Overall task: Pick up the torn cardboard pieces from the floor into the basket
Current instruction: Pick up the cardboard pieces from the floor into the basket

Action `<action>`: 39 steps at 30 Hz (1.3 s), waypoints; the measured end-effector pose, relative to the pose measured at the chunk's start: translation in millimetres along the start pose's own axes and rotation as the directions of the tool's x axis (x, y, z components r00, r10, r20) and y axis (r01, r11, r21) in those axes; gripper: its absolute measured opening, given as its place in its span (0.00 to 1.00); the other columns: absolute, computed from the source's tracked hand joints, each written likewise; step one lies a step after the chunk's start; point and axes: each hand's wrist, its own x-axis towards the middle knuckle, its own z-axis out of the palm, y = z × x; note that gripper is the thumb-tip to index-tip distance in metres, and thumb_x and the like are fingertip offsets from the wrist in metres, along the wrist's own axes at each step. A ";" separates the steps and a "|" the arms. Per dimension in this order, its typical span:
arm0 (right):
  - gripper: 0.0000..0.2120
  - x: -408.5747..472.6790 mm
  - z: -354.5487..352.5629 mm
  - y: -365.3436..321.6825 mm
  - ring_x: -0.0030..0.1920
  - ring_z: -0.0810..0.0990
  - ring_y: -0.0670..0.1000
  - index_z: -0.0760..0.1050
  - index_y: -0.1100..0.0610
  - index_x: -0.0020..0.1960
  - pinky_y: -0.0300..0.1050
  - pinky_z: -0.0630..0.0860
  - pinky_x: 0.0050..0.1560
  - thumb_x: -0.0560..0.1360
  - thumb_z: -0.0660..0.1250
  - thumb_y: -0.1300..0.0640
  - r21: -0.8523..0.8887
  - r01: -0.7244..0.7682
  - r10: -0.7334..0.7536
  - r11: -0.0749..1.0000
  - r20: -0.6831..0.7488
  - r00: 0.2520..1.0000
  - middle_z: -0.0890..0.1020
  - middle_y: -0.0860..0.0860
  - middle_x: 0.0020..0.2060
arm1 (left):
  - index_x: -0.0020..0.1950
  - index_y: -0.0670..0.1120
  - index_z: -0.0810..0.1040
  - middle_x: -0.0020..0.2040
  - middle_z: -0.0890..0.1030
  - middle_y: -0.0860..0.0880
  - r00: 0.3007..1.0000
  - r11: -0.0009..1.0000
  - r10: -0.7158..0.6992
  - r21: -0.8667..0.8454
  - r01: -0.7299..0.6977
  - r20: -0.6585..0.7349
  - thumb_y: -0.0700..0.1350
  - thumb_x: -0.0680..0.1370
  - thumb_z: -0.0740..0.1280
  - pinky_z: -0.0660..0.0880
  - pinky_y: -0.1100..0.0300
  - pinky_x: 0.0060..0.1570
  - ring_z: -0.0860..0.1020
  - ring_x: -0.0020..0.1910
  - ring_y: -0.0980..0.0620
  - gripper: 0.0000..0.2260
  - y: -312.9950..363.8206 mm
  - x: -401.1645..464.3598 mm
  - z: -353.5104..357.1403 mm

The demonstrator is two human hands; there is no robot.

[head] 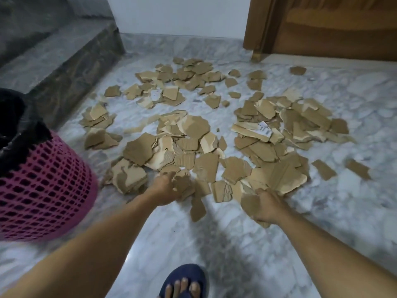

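Several torn brown cardboard pieces (206,130) lie scattered over the marble floor in front of me. My left hand (165,190) is closed around a bunch of cardboard scraps (184,190) at the near edge of the pile, with one piece (197,208) hanging below it. My right hand (267,208) grips a cardboard piece (250,204) just to the right. A pink mesh basket (43,190) with a black liner bag (15,125) stands at my left, apart from both hands.
Dark stone steps (60,57) rise at the far left behind the basket. A wooden door and frame (322,26) stand at the back right against a white wall. My foot in a blue sandal (184,282) rests on the marble floor (236,254) at the bottom.
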 end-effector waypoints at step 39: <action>0.40 145.1 -73.5 -126.0 0.67 0.65 0.58 0.71 0.52 0.60 0.53 0.66 0.61 0.55 0.79 0.35 -0.413 0.226 -0.185 0.882 0.136 0.973 0.69 0.56 0.67 | 0.40 0.46 0.77 0.35 0.78 0.51 0.983 0.889 -0.153 -0.448 0.095 -0.097 0.39 0.66 0.74 0.70 0.64 0.30 0.75 0.34 0.54 0.08 -49.0 77.6 -42.2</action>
